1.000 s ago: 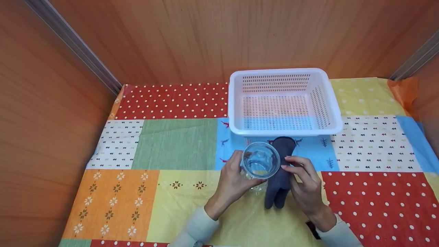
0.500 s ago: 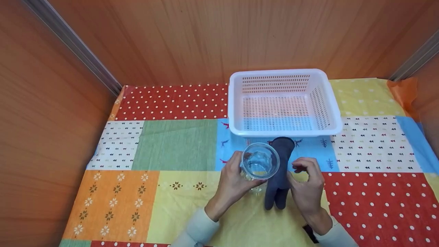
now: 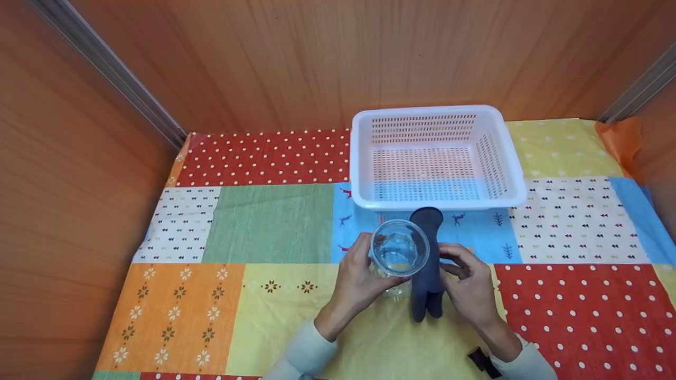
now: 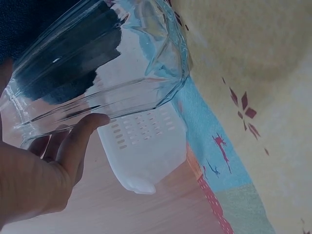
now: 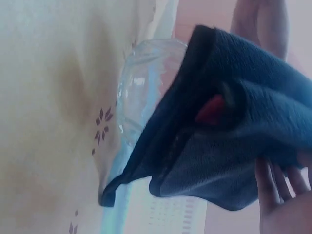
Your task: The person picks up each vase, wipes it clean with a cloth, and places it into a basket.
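Observation:
My left hand (image 3: 359, 277) grips a clear glass jar (image 3: 400, 250), tilted so that its round mouth faces up toward me. In the left wrist view the jar's faceted base (image 4: 168, 53) points away from the fingers. Close against its right side hangs a folded dark grey cloth (image 3: 431, 264), pinched by my right hand (image 3: 471, 290). The right wrist view has the cloth (image 5: 209, 161) in loose folds with a small red patch inside, and curled fingers (image 5: 265, 187) at its edge. Whether the cloth touches the glass, I cannot tell.
A white perforated plastic basket (image 3: 438, 204) stands just beyond the hands, against the wooden wall (image 3: 317, 63). Patchwork cloth (image 3: 274, 224) covers the table. Wood panels rise at both sides. A small black strap (image 3: 483, 363) lies by the right wrist.
My right fingers moved off the cloth's front, then came back to its right edge. The cloth's upper end has swung left and looks narrower. The left hand and jar stay nearly still.

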A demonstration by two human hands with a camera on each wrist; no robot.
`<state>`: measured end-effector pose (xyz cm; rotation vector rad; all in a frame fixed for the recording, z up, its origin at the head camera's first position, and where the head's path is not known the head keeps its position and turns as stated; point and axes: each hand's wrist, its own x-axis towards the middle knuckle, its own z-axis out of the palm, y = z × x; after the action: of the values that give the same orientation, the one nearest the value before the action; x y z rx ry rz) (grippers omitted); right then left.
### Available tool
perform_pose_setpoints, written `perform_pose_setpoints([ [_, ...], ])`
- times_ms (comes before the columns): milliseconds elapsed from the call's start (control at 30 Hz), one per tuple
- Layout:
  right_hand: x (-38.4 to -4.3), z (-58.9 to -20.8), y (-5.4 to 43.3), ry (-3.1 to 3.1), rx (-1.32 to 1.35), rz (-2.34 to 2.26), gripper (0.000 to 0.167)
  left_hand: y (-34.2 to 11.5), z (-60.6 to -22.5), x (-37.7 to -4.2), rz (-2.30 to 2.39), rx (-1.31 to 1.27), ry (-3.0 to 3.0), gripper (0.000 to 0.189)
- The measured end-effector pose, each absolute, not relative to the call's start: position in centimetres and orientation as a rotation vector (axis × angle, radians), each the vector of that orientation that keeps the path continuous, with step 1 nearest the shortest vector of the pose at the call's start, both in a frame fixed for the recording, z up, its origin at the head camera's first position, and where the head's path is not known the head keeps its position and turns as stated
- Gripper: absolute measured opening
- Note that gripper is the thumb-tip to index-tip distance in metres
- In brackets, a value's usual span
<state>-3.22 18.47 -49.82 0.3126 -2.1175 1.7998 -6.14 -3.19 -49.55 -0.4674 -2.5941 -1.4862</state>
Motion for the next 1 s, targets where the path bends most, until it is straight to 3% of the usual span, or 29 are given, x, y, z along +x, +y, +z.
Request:
perform_pose_setpoints([
  [600, -3.9, -50.3, 18.6, -2.147, 0.268, 1.939, 0.043, -3.2, -49.5, -5.8, -1.372, -0.448, -2.621, 0.086],
  [1000, -4.2, -50.2, 18.7, -2.164, 0.279, 1.916, 0.042, -6.1, -47.9, -7.7, -2.072, -0.568, -2.630, 0.064],
])
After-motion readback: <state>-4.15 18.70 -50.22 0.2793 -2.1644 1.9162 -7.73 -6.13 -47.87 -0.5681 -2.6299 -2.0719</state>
